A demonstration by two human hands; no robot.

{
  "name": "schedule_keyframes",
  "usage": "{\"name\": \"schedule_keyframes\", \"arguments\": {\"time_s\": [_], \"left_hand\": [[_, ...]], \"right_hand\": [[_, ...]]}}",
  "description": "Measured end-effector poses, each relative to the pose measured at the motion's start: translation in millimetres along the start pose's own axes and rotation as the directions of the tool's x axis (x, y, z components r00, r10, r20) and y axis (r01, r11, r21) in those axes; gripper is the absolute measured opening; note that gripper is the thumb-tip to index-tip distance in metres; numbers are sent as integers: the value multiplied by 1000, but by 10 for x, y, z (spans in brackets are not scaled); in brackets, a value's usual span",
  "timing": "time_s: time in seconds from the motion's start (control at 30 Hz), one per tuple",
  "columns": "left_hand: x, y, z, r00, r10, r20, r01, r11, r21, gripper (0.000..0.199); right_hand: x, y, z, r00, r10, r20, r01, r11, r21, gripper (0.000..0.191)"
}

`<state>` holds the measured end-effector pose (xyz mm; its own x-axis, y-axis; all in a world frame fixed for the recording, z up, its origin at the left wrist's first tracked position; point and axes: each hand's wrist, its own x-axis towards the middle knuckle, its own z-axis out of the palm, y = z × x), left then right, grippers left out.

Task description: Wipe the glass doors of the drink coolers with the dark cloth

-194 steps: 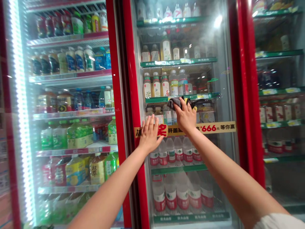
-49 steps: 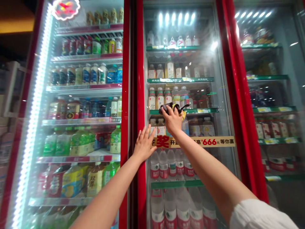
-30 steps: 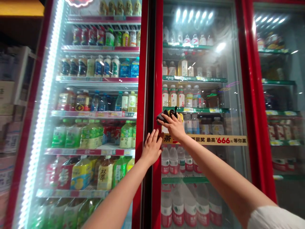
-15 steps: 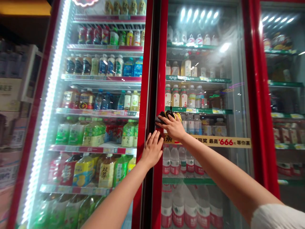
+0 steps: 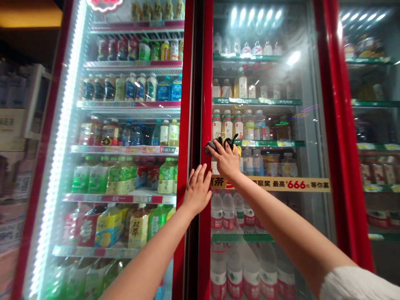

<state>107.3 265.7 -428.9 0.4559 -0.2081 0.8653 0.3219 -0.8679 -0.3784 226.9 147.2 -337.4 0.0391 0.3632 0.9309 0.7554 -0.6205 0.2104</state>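
Note:
My right hand (image 5: 227,159) presses a dark grey and yellow cloth (image 5: 212,146) against the glass door (image 5: 268,162) of a red-framed drinks fridge, close to the door's left edge. Its fingers are bent over the bunched cloth. A little lower and to the left, my left hand (image 5: 197,189) rests with fingers stretched out on the red door frame (image 5: 205,233), beside the dark gap between two doors. Nothing shows in the left hand. Just below the right hand, a gold strip with printed characters (image 5: 281,183) runs across the glass.
Behind the left door, lit shelves hold rows of bottled drinks (image 5: 121,175). Water bottles with red labels (image 5: 234,271) stand low behind the middle door. A third red-framed door (image 5: 368,125) is at the right. Boxes (image 5: 14,175) are stacked at the far left.
My right hand and the cloth have shifted slightly on the glass, and the cloth's folds look different. The left hand stays on the frame. The whole view has moved a little.

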Motion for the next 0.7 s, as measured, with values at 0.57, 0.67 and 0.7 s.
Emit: {"name": "schedule_keyframes", "arguments": {"time_s": [0.57,0.67,0.7], "left_hand": [[436,430,351,985,-105,-139,105,994,-10,70],[588,569,428,990,-72,-123,69,997,-28,74],[655,615,438,990,-61,-123,57,998,-35,75]], "right_hand": [[-164,788,90,966,171,-193,-175,985,-1,63],[-399,992,195,937,272,-218,-280,960,-4,66],[-464,1021,223,939,270,-212,-278,961,-7,67]]}}
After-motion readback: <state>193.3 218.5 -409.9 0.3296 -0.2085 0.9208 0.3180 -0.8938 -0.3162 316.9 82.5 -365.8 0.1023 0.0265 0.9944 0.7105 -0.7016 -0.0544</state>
